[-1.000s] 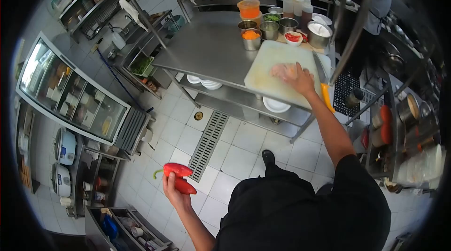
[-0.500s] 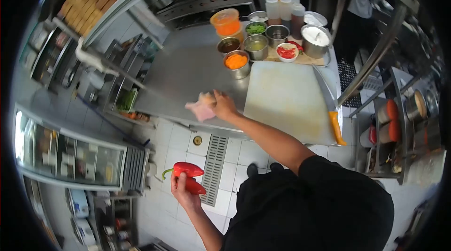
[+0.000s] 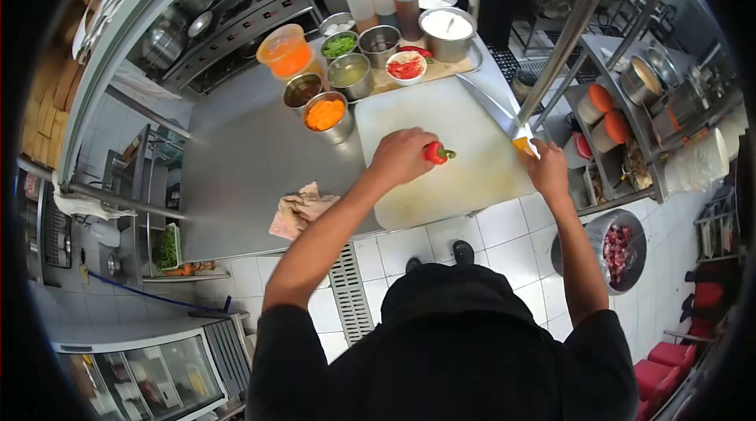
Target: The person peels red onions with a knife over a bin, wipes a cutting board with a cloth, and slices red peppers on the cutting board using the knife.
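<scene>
My left hand [image 3: 402, 156] is closed around a red pepper [image 3: 434, 153] over the white cutting board [image 3: 441, 192]. The pepper's green stem sticks out to the right, while most of its body is hidden under my fingers. At the board's right edge, my right hand [image 3: 549, 166] grips the yellow handle of a large knife [image 3: 490, 108]. The blade points away from me toward the back of the board. A crumpled pinkish cloth [image 3: 303, 208] lies on the steel counter, left of the board.
Behind the board stand metal pots of chopped orange food [image 3: 326, 114] and green herbs [image 3: 339, 45], a bowl of cut red pepper [image 3: 405, 67], squeeze bottles [image 3: 383, 2] and a pot of white powder [image 3: 447, 27]. A metal post [image 3: 571, 35] rises at the right.
My left hand has carried the red pepper up from beside the counter to the board. My right hand has left the cloth and taken the knife's handle. The view has shifted right.
</scene>
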Available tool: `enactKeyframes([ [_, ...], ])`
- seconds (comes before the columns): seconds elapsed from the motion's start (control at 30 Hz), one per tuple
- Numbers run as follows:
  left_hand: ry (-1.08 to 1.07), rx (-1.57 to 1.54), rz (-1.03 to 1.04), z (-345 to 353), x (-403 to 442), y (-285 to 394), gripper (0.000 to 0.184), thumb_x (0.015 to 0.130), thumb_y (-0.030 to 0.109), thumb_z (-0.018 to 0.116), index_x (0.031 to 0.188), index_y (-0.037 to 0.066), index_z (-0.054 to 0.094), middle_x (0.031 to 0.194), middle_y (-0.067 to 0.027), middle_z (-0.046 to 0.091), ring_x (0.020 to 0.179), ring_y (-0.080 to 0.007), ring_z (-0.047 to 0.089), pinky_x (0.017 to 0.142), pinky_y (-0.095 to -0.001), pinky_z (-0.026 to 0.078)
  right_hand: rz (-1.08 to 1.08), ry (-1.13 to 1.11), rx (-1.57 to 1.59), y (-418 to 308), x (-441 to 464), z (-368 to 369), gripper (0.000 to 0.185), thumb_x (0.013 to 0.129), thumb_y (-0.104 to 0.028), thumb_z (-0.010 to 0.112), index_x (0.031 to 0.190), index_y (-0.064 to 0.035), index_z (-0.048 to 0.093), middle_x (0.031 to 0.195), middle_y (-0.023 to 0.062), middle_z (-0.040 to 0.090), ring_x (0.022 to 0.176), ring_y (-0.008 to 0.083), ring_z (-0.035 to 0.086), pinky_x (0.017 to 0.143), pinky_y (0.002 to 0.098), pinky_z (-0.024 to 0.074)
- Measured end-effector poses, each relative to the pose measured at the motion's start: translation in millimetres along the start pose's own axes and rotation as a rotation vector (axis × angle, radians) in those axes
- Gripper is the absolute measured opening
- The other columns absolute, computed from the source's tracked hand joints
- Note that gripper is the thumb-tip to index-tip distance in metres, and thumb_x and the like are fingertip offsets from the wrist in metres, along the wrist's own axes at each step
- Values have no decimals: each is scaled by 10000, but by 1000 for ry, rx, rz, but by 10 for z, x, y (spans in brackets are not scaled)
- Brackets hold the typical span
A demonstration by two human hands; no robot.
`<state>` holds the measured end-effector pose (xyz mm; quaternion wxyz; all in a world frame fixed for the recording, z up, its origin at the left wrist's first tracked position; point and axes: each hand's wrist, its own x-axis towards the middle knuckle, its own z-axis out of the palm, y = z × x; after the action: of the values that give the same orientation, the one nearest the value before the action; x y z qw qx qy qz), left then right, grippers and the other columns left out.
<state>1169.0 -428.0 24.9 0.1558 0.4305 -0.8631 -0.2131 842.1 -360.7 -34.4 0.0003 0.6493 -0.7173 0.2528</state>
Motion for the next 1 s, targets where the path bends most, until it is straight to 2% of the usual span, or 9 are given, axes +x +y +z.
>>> enactKeyframes([
  [0.07, -34, 133, 154, 254, 370, -115, 276, 719, 168, 754, 988, 121, 719, 872, -100, 665, 852, -311, 642, 778, -428, 524, -1, -55, -46, 148, -52, 36, 383, 764, -111, 736, 1140, -53, 693, 978, 211, 664, 901, 394, 637, 829, 464, 512],
  [0.17, -159, 252, 232, 483, 684, -129, 284, 725, 187, 770, 997, 129, 712, 923, -84, 660, 920, -294, 630, 820, -428, 510, 3, -161, 55, 213, -58, 56, 436, 744, -123, 755, 1163, -47, 665, 991, 213, 658, 921, 402, 637, 839, 467, 510],
  [0.37, 77, 152, 336, 521, 512, -124, 452, 705, 141, 813, 1114, 88, 630, 1056, -80, 623, 1026, -301, 585, 886, -413, 479, -59, -254, 102, 276, 133, 116, 628, 729, -120, 762, 1305, -57, 519, 993, 254, 641, 901, 439, 646, 805, 496, 520],
  [0.53, 85, 234, 74, 536, 30, -276, 452, 716, 197, 818, 1093, 77, 597, 1138, -90, 583, 1068, -308, 558, 894, -414, 450, -149, -333, 97, 376, 255, 111, 570, 775, -66, 563, 1338, -37, 477, 959, 276, 643, 885, 449, 650, 828, 509, 517],
  [0.63, 98, 349, -5, 579, -169, -320, 433, 751, 251, 798, 1099, 85, 602, 1220, -99, 555, 1141, -296, 526, 922, -426, 426, -185, -429, 145, 437, 253, 44, 533, 790, -99, 549, 1311, -16, 475, 958, 303, 652, 907, 471, 642, 845, 524, 500],
  [0.73, 237, 446, 28, 641, -216, -245, 422, 786, 268, 778, 1137, 96, 616, 1268, -120, 540, 1210, -303, 495, 979, -436, 401, -32, -515, 239, 497, 200, -116, 440, 828, -131, 573, 1247, -16, 507, 951, 314, 655, 928, 478, 632, 824, 505, 487],
  [0.83, 478, 263, -59, 731, -148, 35, 448, 769, 229, 777, 1166, 86, 625, 1250, -127, 538, 1225, -301, 487, 980, -458, 408, 16, -463, 408, 668, 131, -125, 364, 907, -174, 567, 1223, -6, 503, 805, 237, 642, 743, 370, 660, 691, 445, 497],
  [0.93, 524, -192, -206, 1029, -3, 264, 422, 768, 185, 757, 1152, 67, 629, 1254, -130, 537, 1188, -324, 511, 970, -450, 438, 82, -590, 434, 676, 31, -369, 340, 959, -242, 539, 1191, 5, 511, 858, 249, 658, 779, 385, 672, 719, 452, 512],
  [1.0, 541, -143, -192, 1192, 76, 337, 431, 784, 189, 762, 1172, 62, 623, 1253, -133, 542, 1159, -320, 542, 962, -427, 468, 202, -690, 527, 537, -93, -675, 301, 980, -253, 536, 1153, -7, 517, 777, 169, 617, 639, 277, 629, 603, 392, 494],
])
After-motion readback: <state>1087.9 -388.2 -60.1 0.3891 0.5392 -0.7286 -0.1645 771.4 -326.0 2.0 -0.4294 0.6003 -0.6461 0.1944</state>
